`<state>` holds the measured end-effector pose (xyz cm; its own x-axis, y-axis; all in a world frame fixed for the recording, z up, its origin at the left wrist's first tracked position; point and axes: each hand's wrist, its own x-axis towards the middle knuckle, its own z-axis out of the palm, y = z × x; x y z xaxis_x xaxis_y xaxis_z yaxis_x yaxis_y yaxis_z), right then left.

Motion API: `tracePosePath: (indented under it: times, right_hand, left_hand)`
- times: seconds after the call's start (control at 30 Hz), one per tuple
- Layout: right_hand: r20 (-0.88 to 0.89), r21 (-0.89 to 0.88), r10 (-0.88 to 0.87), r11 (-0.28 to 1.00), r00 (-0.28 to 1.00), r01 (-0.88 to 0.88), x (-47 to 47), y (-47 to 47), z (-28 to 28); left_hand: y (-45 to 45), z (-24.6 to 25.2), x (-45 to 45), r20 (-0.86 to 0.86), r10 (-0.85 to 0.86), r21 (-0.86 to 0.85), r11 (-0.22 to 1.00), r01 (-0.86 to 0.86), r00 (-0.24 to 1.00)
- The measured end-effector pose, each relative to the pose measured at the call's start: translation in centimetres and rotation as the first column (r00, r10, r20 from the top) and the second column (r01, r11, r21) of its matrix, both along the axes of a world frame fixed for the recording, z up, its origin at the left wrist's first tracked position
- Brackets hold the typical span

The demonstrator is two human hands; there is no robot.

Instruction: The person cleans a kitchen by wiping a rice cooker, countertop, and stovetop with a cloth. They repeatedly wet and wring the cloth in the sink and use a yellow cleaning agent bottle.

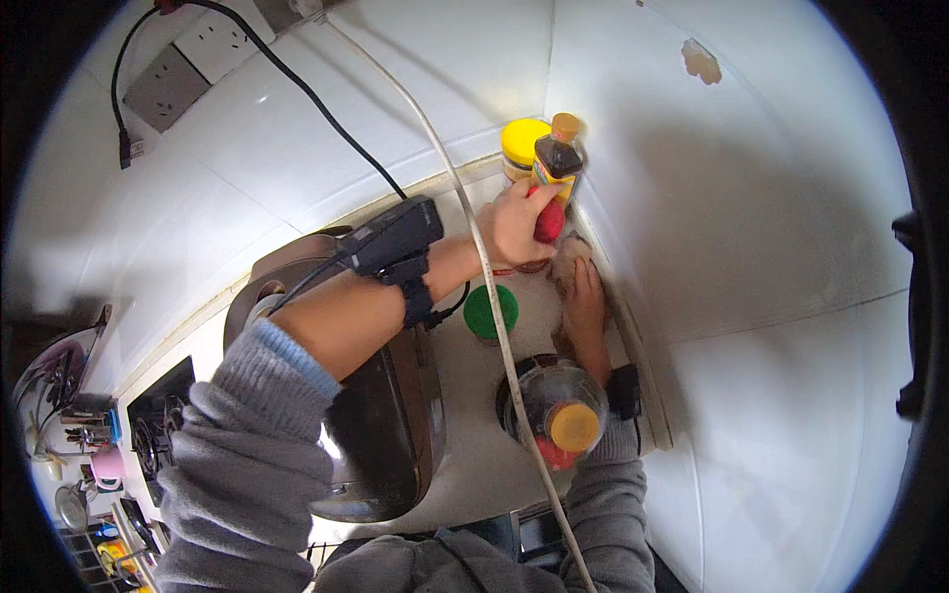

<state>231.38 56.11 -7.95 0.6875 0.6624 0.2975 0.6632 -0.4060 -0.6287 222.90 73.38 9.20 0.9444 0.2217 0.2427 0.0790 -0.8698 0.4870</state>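
Observation:
My left hand (513, 226) is curled around a red object (549, 219), which looks like the lid or top of a container; my fingers hide much of it. Just beyond stand a dark sauce bottle with an orange cap (557, 157) and a jar with a yellow lid (525, 141), both in the corner. Along the right wall, my right hand (584, 300) presses a light, crumpled cloth (573, 259) onto the counter (474, 474). A green round lid (491, 311) lies between my forearms. Below it, a clear jar with a yellow cap (574, 428) partly covers my right forearm.
A dark, glossy kitchen appliance (371, 437) fills the counter under my left arm. A white cable (445, 152) hangs across the view, and a black cord (311, 96) runs near the wall sockets (167, 87). A gas hob (156, 430) lies further left.

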Motion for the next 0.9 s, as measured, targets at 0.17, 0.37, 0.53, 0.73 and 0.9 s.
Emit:
tracePosePath:
  times: [0.17, 0.37, 0.53, 0.73, 0.9]
  right_hand:
    - [0.076, 0.125, 0.114, 0.985, 0.991, -0.123, 2.6, 4.4, -0.4]
    - [0.084, 0.04, 0.21, 0.976, 0.974, -0.214, 2.6, 3.6, 0.8]
    - [-0.024, -0.04, 0.391, 0.919, 0.92, -0.392, 1.3, 1.7, 2.2]
    - [-0.06, 0.008, 0.461, 0.887, 0.885, -0.461, -1.0, -0.9, 3.7]
    - [-0.385, 0.045, 0.152, 0.988, 0.91, -0.146, -0.4, -0.9, 4.1]
  left_hand:
    - [2.2, 0.0, 0.8, -0.045, -0.023, 0.095, 0.995, 0.027, 0.999]
    - [3.8, 1.6, -1.1, -0.031, -0.134, 0.226, 0.964, 0.137, 0.991]
    - [3.4, 3.7, -2.4, -0.251, -0.232, 0.217, 0.933, 0.288, 0.94]
    - [5.1, 5.7, -3.5, -0.55, -0.37, -0.195, 0.929, 0.316, 0.748]
    - [5.9, 3.5, 0.2, 0.053, -0.001, -0.294, 0.956, 0.017, 0.999]
